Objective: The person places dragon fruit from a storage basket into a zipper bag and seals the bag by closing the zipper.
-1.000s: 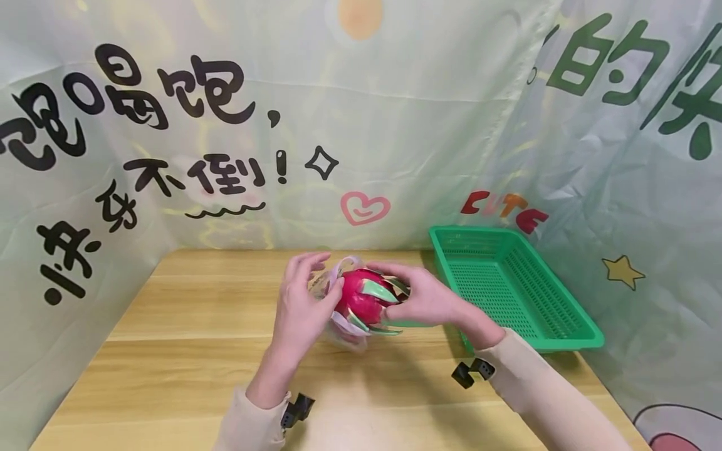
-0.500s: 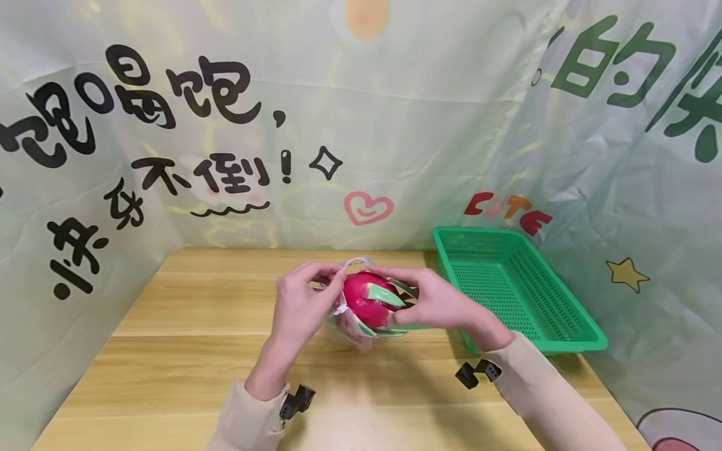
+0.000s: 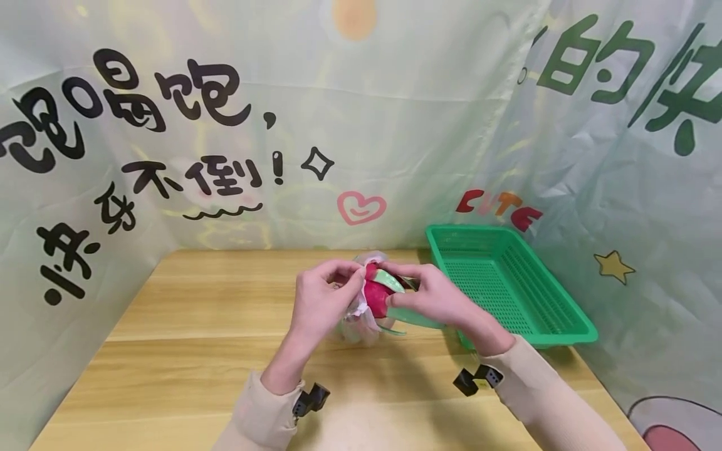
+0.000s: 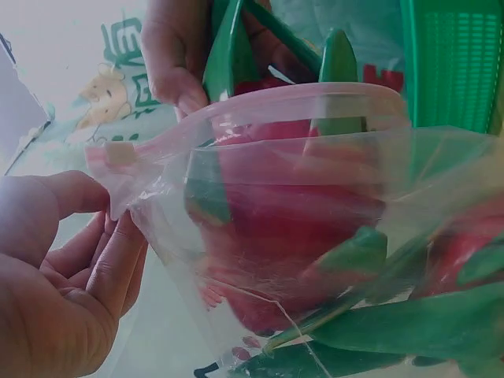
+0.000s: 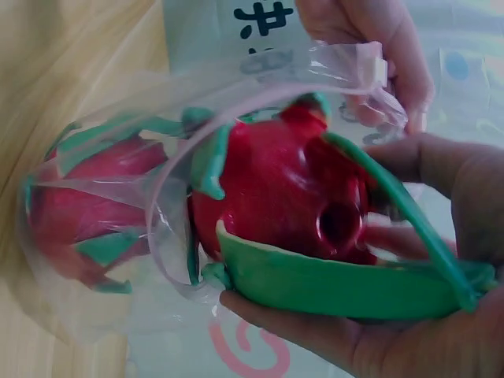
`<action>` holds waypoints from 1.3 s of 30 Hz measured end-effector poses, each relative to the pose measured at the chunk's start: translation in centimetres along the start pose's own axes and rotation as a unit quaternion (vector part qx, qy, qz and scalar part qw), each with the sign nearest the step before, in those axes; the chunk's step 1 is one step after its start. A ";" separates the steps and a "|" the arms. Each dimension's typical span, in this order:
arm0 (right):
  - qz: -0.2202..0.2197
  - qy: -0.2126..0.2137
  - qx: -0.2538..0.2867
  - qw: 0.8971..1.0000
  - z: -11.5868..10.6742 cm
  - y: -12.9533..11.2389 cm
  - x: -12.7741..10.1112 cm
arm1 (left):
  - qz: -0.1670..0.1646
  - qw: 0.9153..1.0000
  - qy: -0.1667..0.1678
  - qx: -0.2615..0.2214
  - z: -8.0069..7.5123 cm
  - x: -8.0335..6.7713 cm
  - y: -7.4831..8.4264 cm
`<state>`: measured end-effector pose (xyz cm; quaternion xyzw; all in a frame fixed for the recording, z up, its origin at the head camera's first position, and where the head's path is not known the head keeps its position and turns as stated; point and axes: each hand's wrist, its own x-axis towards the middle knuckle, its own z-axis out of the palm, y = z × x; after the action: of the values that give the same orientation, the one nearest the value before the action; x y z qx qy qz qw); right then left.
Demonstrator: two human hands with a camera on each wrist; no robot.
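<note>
A red dragon fruit point(image 5: 276, 181) with green leaf-like scales is partly inside the mouth of a clear zip bag point(image 4: 260, 98), its leafy end sticking out. My right hand point(image 3: 434, 294) grips that leafy end, fingers on one side and thumb on the other. Beside the pale slider point(image 4: 120, 153), my left hand point(image 3: 324, 297) pinches the corner of the bag's mouth between thumb and fingers. Deeper in the bag lies a second dragon fruit point(image 5: 102, 205). In the head view the hands and crumpled film hide much of the bag.
A green plastic basket point(image 3: 564, 329) with perforated sides stands at the right of the wooden table point(image 3: 197, 351). Printed cloth point(image 3: 417, 144) hangs behind and along both sides. Dark wrist cameras point(image 3: 311, 399) sit at the sleeves.
My left hand has moved right, closer to my right hand, and its fingers have come together on the bag's edge. Bag film now covers more of the dragon fruit.
</note>
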<state>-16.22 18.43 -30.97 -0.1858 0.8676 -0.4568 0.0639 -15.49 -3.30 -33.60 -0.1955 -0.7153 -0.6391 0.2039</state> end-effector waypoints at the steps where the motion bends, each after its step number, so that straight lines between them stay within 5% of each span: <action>1: 0.005 0.006 0.002 1.000 0.0 0.1 0.0 | -0.006 1.000 0.001 -0.001 0.1 0.0 0.0; 7: 0.080 0.028 0.115 0.990 0.0 1.0 -0.4 | -0.034 0.999 -0.005 -0.004 0.7 -0.1 -0.1; 12: 0.141 0.022 0.292 0.946 0.2 1.6 -0.5 | -0.033 0.999 -0.004 -0.012 0.6 0.0 -0.1; 14: 0.140 0.031 0.317 0.938 0.5 1.7 -0.6 | -0.034 0.999 0.000 -0.019 0.6 0.1 -0.2; 21: 0.089 0.066 0.254 0.961 0.7 2.4 -1.0 | -0.024 1.000 -0.003 -0.005 0.2 0.3 -0.2; 29: 0.019 -0.042 0.143 0.989 -2.6 3.4 -0.7 | -0.042 0.998 -0.046 0.008 -0.3 0.7 0.4; 34: -0.020 -0.158 0.138 0.978 -3.7 3.9 0.3 | -0.055 0.992 -0.114 0.007 0.1 0.4 0.9; 39: 0.023 -0.205 0.164 0.965 -3.0 3.8 1.1 | -0.037 0.990 -0.134 0.007 -0.1 0.7 0.9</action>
<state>-19.06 22.32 -32.26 -0.2420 0.7530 -0.5436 0.2808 -15.60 -3.29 -32.50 -0.2514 -0.7475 -0.6092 0.0838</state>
